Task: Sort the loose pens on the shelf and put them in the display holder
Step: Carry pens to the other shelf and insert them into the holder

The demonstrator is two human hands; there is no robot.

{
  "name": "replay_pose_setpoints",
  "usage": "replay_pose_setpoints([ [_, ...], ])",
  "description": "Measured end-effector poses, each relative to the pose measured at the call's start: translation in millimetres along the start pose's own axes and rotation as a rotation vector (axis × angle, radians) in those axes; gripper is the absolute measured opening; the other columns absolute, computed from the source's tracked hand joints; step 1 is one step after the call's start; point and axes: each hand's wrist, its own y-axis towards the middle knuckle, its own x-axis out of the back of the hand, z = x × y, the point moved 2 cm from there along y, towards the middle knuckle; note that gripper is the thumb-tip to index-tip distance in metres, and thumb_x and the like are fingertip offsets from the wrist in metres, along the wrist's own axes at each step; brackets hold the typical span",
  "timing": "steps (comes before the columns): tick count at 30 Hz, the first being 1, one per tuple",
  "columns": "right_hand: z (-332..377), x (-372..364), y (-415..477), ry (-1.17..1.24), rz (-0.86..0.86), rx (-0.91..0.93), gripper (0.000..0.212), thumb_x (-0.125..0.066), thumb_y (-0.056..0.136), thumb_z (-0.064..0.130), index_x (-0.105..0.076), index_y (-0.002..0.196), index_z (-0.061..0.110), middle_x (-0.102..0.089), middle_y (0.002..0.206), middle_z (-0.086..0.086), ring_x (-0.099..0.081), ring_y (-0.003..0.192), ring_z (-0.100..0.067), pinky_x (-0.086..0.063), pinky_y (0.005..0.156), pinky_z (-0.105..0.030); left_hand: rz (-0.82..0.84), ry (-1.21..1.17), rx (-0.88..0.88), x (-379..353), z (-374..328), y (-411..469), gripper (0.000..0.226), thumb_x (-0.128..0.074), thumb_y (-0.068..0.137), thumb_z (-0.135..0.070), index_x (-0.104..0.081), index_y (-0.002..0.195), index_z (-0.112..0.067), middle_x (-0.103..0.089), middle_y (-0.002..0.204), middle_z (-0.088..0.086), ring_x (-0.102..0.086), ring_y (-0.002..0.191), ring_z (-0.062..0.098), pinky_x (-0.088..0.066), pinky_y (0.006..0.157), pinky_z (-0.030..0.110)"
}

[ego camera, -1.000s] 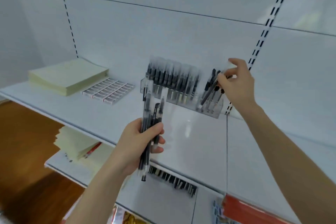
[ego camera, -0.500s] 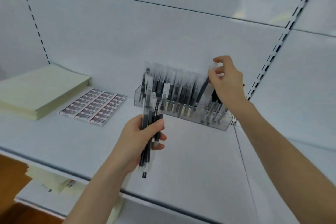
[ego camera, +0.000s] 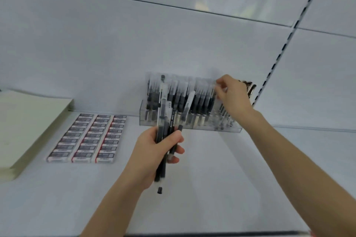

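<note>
- The left hand (ego camera: pixel 152 152) is holding a bundle of loose pens (ego camera: pixel 163 115) in a closed grip, fingers and thumb wrapping round the barrels. It is hovering above the shelf (ego camera: pixel 212 179), just in front of the display holder (ego camera: pixel 204 126) and not touching it.
- The bundle's long axis is running nearly upright and leaning slightly. The upper ends are rising in front of the holder's left half, and one dark end is poking out below the palm.
- The right hand (ego camera: pixel 234 100) is working at the holder's right half. Its grip is pinching the clear cap end of a single pen (ego camera: pixel 212 94), which is standing upright at the right end of the filled row.
- The coming move is probably turning on this: the bundle is sitting down and to the left of the right grip, while the sparser slots are lying beneath and just right of that hand. The right hand is the nearer one to the holder, so the left is likely acting as the feeder.
- A few dark pens (ego camera: pixel 248 86) are leaning in the far right compartment, partly hidden behind the right hand.
- Rows of boxed erasers (ego camera: pixel 86 136) and a pale paper stack (ego camera: pixel 28 127) are lying on the shelf to the left, well apart from both hands.
</note>
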Motion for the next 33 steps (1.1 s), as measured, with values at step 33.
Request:
replay_pose_setpoints([
  [33,-7.3,48.4,1.7,0.291,-0.251,-0.01,0.015,-0.061,0.088,0.017,-0.064,0.097,0.006,-0.064,0.077,-0.005,-0.065,0.078,-0.024,-0.05,0.074,-0.025,-0.061,0.079,-0.015,-17.6,-4.5,10.8,0.017,-0.059,0.088,-0.022,-0.059,0.092,-0.005,-0.051,0.063,0.003,-0.046,0.049,0.014,-0.035,0.039,0.015],
])
